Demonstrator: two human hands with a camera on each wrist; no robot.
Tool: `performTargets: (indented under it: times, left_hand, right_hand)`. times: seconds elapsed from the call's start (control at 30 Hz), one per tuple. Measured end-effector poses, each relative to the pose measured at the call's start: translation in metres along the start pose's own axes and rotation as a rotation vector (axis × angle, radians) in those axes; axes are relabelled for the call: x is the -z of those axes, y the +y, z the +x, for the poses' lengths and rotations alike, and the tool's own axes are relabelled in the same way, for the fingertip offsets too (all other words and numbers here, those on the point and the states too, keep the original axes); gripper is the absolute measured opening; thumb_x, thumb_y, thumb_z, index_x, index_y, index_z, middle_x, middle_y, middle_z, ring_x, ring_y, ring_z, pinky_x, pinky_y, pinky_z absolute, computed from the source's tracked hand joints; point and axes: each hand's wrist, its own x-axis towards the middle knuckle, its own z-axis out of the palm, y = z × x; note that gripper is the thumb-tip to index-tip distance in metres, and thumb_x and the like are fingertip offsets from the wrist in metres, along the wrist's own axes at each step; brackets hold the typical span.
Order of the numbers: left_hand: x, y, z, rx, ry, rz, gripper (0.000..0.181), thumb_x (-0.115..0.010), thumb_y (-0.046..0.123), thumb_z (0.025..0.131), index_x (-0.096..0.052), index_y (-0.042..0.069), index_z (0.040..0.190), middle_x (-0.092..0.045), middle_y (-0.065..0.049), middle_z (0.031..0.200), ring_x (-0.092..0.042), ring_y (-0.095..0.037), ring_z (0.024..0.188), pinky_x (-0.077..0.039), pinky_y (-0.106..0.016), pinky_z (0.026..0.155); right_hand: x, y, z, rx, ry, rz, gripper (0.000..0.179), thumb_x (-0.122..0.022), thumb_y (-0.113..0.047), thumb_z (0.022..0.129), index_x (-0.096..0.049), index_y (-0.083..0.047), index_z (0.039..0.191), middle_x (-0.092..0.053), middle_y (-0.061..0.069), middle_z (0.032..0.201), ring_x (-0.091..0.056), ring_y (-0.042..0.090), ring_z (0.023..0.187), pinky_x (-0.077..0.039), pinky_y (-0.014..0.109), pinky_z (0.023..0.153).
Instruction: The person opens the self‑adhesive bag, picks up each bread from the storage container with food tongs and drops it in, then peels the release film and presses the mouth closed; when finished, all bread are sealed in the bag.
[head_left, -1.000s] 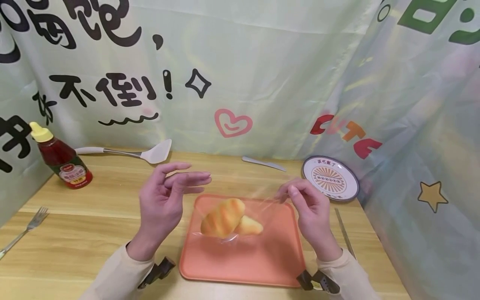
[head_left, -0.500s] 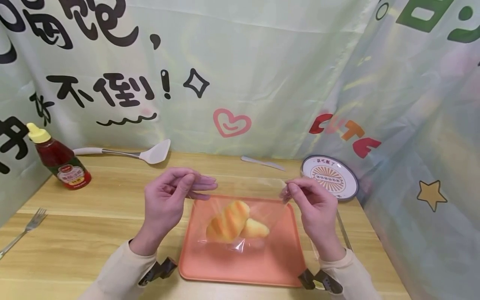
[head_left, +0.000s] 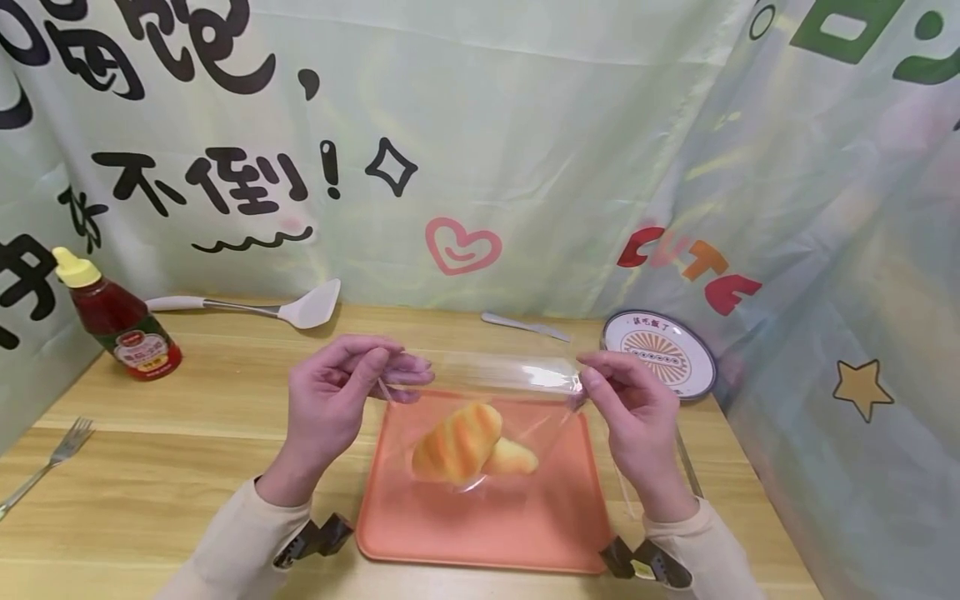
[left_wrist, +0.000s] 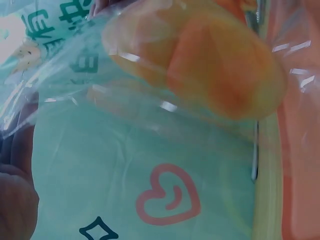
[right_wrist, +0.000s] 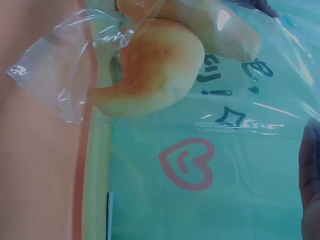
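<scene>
A clear plastic bag (head_left: 517, 375) is stretched between my hands, above a salmon-coloured tray (head_left: 480, 537). Inside it lie a striped, golden-orange bread roll (head_left: 456, 446) and a smaller pale piece of bread (head_left: 513, 457). My left hand (head_left: 333, 408) pinches the upper left of the bag, thumb against the forefinger. At the upper right corner, my right hand (head_left: 637, 421) pinches the film between thumb and fingers. Both wrist views look through the film: bread (left_wrist: 225, 70) fills the top of the left one, and a curved bread piece (right_wrist: 155, 70) shows in the right one.
A ketchup bottle (head_left: 126, 321) stands at the left, with a fork (head_left: 56, 458) nearer me. Along the back lie a white spatula (head_left: 311, 304) and a table knife (head_left: 525, 326). The patterned plate (head_left: 660, 354) is beyond my right hand; a thin metal utensil (head_left: 687, 462) lies beside that wrist.
My left hand has moved right and taken a pinch on the bag's edge. The right hand has shifted slightly right. The bag's top is now spread taut, its bread a little further right.
</scene>
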Motion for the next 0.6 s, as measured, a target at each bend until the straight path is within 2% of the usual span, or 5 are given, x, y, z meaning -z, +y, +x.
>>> performTargets:
  times: [0.13,0.23,0.4,0.5,0.6]
  left_hand:
    - [0.004,0.0,-0.002,0.035,-0.023,0.009,0.014,-0.051,-0.01,0.098,-0.062,-0.017,0.102,-0.071,-0.022,0.091,-0.073,-0.03,0.073,-0.057,-0.042,0.051]
    - [0.008,0.001,-0.004,0.071,-0.065,-0.005,0.015,-0.052,-0.008,0.098,-0.063,-0.016,0.104,-0.072,-0.021,0.093,-0.072,-0.03,0.07,-0.057,-0.043,0.052]
    - [0.013,0.001,-0.006,0.126,-0.144,-0.015,0.018,-0.053,-0.008,0.098,-0.063,-0.015,0.111,-0.071,-0.023,0.098,-0.072,-0.032,0.08,-0.058,-0.043,0.059]
    - [0.015,0.001,-0.006,0.139,-0.171,0.004,0.021,-0.055,-0.005,0.098,-0.063,-0.014,0.115,-0.071,-0.021,0.1,-0.072,-0.031,0.085,-0.059,-0.038,0.062]
    - [0.016,0.001,-0.005,0.136,-0.209,-0.02,0.024,-0.053,-0.007,0.098,-0.059,-0.018,0.118,-0.07,-0.024,0.102,-0.071,-0.033,0.089,-0.059,-0.038,0.064]
  right_hand:
    - [0.003,-0.001,-0.001,-0.007,-0.014,0.036,0.014,-0.048,0.023,0.09,-0.058,0.021,0.1,-0.061,0.014,0.075,-0.066,0.018,0.061,-0.057,0.027,0.055]
    - [0.004,-0.001,-0.001,-0.008,-0.022,0.059,0.013,-0.046,0.022,0.091,-0.057,0.022,0.099,-0.062,0.015,0.074,-0.065,0.019,0.061,-0.056,0.027,0.052]
    - [0.005,-0.002,-0.001,-0.003,-0.022,0.069,0.011,-0.045,0.023,0.091,-0.054,0.024,0.098,-0.064,0.016,0.076,-0.066,0.019,0.062,-0.055,0.026,0.051]
    - [0.006,-0.003,-0.001,-0.012,-0.011,0.044,0.012,-0.046,0.023,0.091,-0.055,0.023,0.099,-0.065,0.015,0.077,-0.066,0.018,0.063,-0.056,0.025,0.054]
    - [0.007,-0.005,-0.001,-0.012,-0.011,0.04,0.015,-0.047,0.023,0.091,-0.057,0.022,0.102,-0.065,0.015,0.078,-0.065,0.018,0.064,-0.056,0.024,0.056]
